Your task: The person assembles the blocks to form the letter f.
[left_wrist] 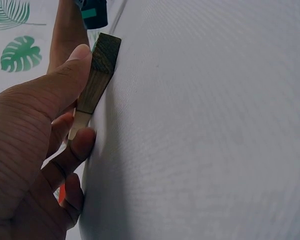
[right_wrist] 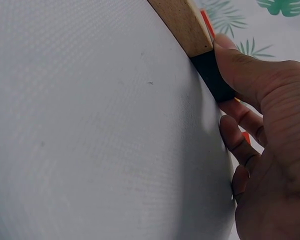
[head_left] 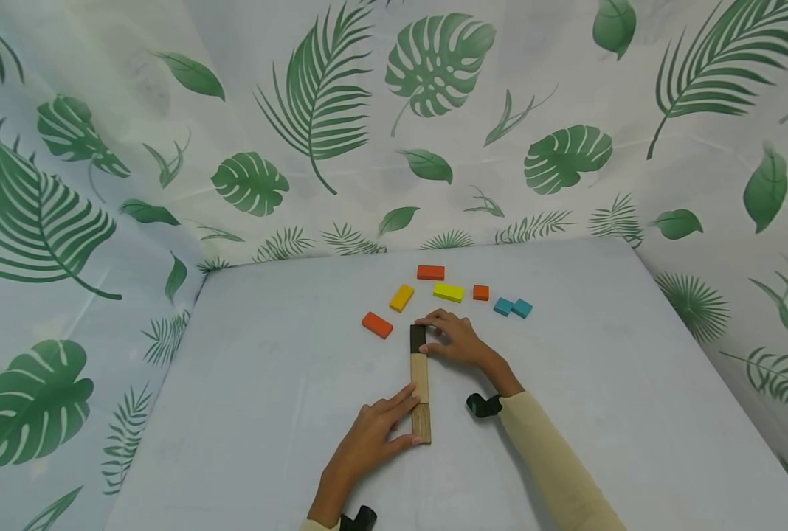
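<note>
A narrow row of blocks lies on the white table, pointing away from me: a striped brown wooden block (head_left: 421,425) nearest, a pale wooden block (head_left: 420,375) in the middle and a black block (head_left: 417,338) at the far end. From the left, my left hand (head_left: 374,428) touches the row, its thumb at the brown block's near end and its extended fingers against the pale block. My right hand (head_left: 457,341) pinches the black block, thumb on its right side and index finger at its far end. The right wrist view shows that thumb (right_wrist: 240,75) against the black block (right_wrist: 213,75).
Beyond the row lie a near orange-red block (head_left: 377,324), an amber block (head_left: 401,297), a yellow block (head_left: 448,292), a far orange-red block (head_left: 430,272), a small orange block (head_left: 481,292) and two small blue blocks (head_left: 503,307). A leaf-patterned curtain (head_left: 341,206) surrounds the table.
</note>
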A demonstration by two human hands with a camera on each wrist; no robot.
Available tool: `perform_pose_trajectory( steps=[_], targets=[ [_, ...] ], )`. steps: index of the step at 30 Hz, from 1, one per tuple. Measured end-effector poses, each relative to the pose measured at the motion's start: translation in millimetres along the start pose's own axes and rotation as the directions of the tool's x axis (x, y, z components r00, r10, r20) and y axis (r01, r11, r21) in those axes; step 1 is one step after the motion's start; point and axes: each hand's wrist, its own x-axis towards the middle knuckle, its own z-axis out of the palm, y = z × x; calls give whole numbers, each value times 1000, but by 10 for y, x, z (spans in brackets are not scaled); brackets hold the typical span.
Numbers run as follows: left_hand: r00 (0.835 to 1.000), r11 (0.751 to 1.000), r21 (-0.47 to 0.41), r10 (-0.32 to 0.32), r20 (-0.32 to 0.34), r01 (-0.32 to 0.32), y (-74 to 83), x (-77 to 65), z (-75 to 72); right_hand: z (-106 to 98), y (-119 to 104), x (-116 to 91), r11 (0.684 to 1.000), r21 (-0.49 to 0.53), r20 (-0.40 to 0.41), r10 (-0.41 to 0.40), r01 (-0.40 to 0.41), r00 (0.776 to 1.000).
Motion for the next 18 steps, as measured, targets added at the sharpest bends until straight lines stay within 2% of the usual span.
perform_pose_trajectory(
  steps=[18],
  targets=[
    [1000,1000,-11,-7,2,7,32,9,-38,-19,9,6,1000,5,14,-11,11,1000]
  ],
)
